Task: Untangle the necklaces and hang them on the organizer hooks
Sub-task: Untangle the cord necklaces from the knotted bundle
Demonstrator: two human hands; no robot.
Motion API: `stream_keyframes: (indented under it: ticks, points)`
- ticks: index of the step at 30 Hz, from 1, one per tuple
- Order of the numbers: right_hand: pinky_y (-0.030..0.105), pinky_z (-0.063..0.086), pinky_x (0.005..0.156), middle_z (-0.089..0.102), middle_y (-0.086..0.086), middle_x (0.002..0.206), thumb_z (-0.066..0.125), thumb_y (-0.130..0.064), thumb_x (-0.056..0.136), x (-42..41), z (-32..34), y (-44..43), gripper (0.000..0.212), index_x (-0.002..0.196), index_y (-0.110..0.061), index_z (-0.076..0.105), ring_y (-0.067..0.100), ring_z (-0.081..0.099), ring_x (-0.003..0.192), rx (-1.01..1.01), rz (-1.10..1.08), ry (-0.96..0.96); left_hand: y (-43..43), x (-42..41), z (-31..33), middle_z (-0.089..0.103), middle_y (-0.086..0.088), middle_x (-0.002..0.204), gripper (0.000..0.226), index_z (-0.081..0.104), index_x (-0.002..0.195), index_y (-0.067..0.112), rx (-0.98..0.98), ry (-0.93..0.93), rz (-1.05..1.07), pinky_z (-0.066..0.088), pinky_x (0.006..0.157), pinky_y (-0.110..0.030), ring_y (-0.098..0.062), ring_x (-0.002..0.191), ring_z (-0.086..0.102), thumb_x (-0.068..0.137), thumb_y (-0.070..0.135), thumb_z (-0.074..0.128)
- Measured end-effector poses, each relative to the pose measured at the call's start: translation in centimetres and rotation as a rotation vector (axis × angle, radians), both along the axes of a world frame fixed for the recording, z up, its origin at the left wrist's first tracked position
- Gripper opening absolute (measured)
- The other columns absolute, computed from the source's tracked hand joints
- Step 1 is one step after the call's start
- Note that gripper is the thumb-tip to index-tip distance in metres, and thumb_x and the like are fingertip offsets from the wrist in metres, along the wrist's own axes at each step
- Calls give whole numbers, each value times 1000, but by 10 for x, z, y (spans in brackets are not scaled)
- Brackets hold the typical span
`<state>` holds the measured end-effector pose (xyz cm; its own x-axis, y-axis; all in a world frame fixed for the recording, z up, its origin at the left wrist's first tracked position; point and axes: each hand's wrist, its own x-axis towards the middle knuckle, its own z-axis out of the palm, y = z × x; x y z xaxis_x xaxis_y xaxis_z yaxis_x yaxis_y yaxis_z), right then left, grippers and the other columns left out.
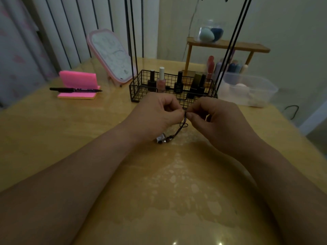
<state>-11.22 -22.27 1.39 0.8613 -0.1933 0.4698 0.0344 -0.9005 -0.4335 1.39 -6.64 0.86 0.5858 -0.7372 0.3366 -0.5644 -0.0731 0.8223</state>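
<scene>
Left grip (159,112) and right grip (217,121) each pinch the dark necklace cord (184,123) at its tangle, just above the bench (70,138), beads (161,138) trailing below. Advised: hold one strand fixed and ease the loop open gently; pulling hard would likely tighten it.

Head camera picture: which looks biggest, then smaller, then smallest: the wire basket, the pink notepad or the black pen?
1. wire basket
2. pink notepad
3. black pen, about as long as the notepad is wide, but far thinner
</scene>
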Motion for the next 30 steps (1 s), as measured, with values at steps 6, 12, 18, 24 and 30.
stream_keyframes:
  ticks: [6,12,18,24,30]
  points:
    - [18,45,63,63,-13,87,65,-25,97,0,3,0,10,104,-23,72,0,56,79,-137,2,47,0,-1,-1,62,11,64,14,73,78,18,31,-18,-9,45,55,-16,0,59,53,92,17,76]
    - [21,42,60,56,-12,84,60,-29,94,1,3,5,11,98,-21,67,1,51,74,-217,-8,17,-1,1,0,62,11,64,17,71,76,20,28,9,3,45,57,-18,-2,60,53,92,15,75]
    - [16,36,59,52,-13,80,62,-27,93,2,3,5,7,93,-20,64,0,49,72,-245,-8,31,1,1,-2,66,4,70,9,72,84,23,71,-99,7,46,55,-17,-2,59,54,91,20,76]
    - [25,43,58,55,-14,79,62,-29,91,1,2,6,11,92,-19,65,4,53,72,-218,9,34,1,1,-1,61,12,63,10,72,81,22,100,-120,8,40,53,-12,1,56,52,89,19,77]
    - [17,49,61,62,-11,79,69,-21,90,-1,1,11,2,91,-20,67,2,57,72,162,17,-73,0,-2,5,61,2,68,11,70,84,9,33,230,-6,48,56,-18,-8,63,55,95,12,70]
